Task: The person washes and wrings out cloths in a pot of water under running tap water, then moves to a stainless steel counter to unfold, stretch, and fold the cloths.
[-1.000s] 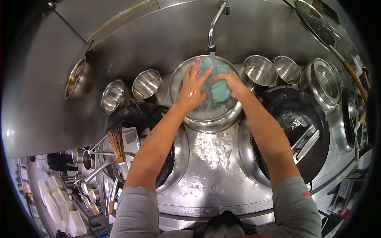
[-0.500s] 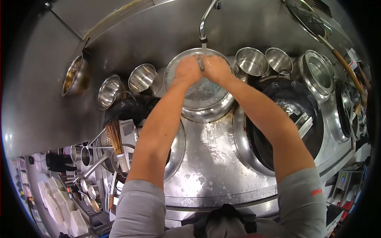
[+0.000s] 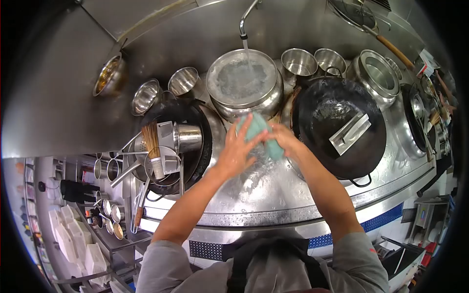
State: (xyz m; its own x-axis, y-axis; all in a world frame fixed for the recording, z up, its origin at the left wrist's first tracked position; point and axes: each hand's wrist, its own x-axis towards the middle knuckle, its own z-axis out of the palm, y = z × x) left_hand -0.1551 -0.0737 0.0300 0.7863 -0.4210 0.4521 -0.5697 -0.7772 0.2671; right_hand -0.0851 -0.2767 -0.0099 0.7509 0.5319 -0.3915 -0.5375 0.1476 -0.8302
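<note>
A pale green cloth [image 3: 255, 128], folded and blurred by motion, is between my hands above the steel worktop, just in front of a water-filled pot [image 3: 282, 93]. My right hand [image 3: 287, 138] grips its right side. Against the left side of the cloth, my left hand [image 3: 235, 152] has its fingers stretched and spread. Behind the hands, water runs from a faucet [image 3: 243, 29] into the pot, and its surface looks cloudy and bubbly.
To the right sits a black wok [image 3: 312, 141] with a metal piece [image 3: 351, 134] in it. On the left, another wok [image 3: 207, 127] bears a steel container [image 3: 188, 138], a bamboo brush [image 3: 151, 139] and strainers. Steel pots [image 3: 299, 62] line the back.
Both hands have come back from under the running water toward me with the cloth. My left fingers have spread from a closed grip. The view has shifted slightly.
</note>
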